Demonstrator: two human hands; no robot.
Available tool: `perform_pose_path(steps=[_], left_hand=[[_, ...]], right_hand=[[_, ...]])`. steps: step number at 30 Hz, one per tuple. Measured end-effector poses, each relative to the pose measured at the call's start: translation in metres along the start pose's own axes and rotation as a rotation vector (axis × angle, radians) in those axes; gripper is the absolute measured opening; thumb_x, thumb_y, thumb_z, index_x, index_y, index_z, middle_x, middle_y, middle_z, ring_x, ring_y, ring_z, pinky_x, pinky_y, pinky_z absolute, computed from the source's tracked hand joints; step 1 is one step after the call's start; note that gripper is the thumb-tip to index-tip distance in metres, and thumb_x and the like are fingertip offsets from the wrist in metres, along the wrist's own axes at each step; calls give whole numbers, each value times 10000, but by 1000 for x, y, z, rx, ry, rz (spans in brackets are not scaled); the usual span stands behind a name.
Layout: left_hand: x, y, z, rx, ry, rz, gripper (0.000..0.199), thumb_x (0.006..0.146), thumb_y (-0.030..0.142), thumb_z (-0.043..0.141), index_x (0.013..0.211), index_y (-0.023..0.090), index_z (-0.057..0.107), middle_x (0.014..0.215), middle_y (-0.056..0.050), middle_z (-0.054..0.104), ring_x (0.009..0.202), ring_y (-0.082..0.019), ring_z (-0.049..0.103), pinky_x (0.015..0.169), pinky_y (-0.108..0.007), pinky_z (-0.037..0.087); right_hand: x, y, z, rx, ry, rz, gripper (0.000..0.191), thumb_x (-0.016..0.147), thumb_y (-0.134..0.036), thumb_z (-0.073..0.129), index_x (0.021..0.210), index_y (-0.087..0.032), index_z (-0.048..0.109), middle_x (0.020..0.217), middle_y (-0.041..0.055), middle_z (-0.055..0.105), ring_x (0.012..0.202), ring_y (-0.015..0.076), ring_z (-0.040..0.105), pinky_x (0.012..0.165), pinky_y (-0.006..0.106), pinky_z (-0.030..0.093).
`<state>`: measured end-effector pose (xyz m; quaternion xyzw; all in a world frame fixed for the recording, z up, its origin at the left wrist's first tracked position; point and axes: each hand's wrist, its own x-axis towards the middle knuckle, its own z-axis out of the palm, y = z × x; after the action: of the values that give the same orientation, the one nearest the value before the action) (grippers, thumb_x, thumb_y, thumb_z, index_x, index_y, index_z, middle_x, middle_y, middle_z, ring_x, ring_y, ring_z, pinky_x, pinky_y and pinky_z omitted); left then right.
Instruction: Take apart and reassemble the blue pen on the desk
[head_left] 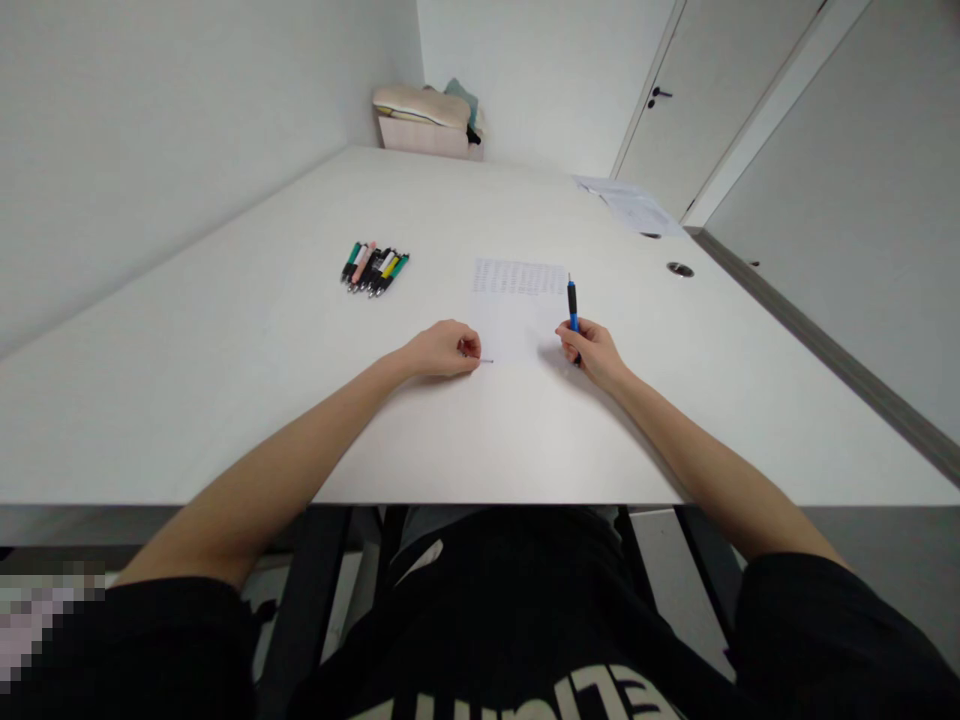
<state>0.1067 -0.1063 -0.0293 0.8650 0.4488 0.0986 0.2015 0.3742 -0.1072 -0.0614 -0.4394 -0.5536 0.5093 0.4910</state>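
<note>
My left hand (444, 348) rests at the lower left edge of a printed sheet (506, 320), its fingers closed. From between the fingertips a thin rod that looks like a pen refill (486, 361) sticks out to the right, its other end mostly hidden by the hand. At the sheet's right side my right hand (591, 350) is closed around a blue pen (573, 300) with a black grip. The pen stands nearly upright, with its narrow tip pointing up and away; its lower part is partly covered by the fingers. Rows of small print run across the sheet's far end.
A pile of several pens (375, 268), black, green, white, pink and yellow, lies to the left. More papers (634, 205) are at the far right of the white table (247, 330), near a round cable hole (680, 270). Folded cloth (424, 105) sits beyond the far edge.
</note>
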Motion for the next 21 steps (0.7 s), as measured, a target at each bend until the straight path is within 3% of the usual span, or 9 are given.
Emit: perform_pose_path(steps=[21], left_hand=[[-2, 1, -2, 26, -5, 24, 184, 669, 276, 530, 759, 176, 655, 778, -35, 652, 755, -162, 581, 694, -261, 418]], right_hand=[[0, 2, -1, 25, -4, -15, 223, 670, -343, 689, 722, -170, 559, 488, -72, 435, 406, 40, 363, 417, 205, 250]])
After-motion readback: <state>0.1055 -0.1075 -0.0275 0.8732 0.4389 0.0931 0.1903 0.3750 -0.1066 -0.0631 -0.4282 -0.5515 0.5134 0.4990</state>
